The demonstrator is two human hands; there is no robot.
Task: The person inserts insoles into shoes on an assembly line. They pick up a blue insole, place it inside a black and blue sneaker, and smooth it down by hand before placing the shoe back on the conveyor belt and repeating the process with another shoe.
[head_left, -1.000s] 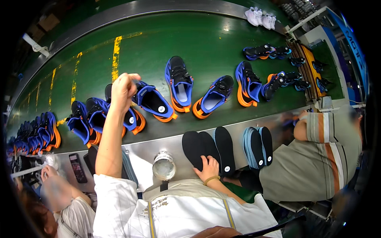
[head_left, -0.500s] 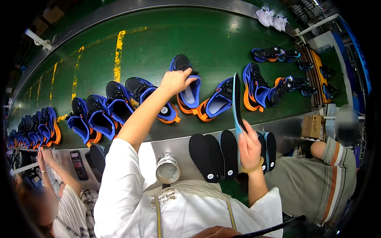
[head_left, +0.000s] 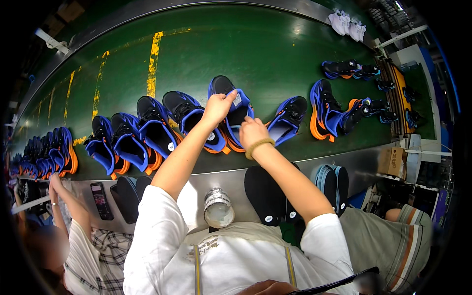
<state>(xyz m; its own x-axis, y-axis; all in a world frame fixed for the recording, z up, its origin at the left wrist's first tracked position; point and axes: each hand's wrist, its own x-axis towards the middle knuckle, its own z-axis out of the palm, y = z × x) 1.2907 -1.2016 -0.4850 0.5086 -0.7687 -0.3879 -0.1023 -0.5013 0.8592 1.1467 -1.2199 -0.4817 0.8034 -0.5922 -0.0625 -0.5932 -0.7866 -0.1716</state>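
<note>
A black, blue and orange sneaker (head_left: 222,84) stands on the green belt, its toe pointing away from me. My left hand (head_left: 220,109) is closed on its tongue, thumb and fingers pinching it and pulling the opening wide. Inside lies a dark insole (head_left: 237,117), mostly down in the shoe. My right hand (head_left: 253,132) is at the heel end of that opening with its fingers curled at the insole; the fingertips are partly hidden. Just right of it sits another sneaker (head_left: 294,112) with a pale inside. Close on the left is a sneaker (head_left: 183,105) with a dark inside.
More sneakers (head_left: 147,118) line the belt (head_left: 216,44) to the left and right. Along the metal ledge (head_left: 364,162) lie black insoles (head_left: 265,194), a foil-wrapped jar (head_left: 219,209) and a phone (head_left: 101,200). Co-workers sit on both sides; one person's hands (head_left: 55,189) show at left.
My right hand has moved left and forward from the ledge to the sneaker, and the insole it held upright is now in the shoe. My left hand still grips the tongue.
</note>
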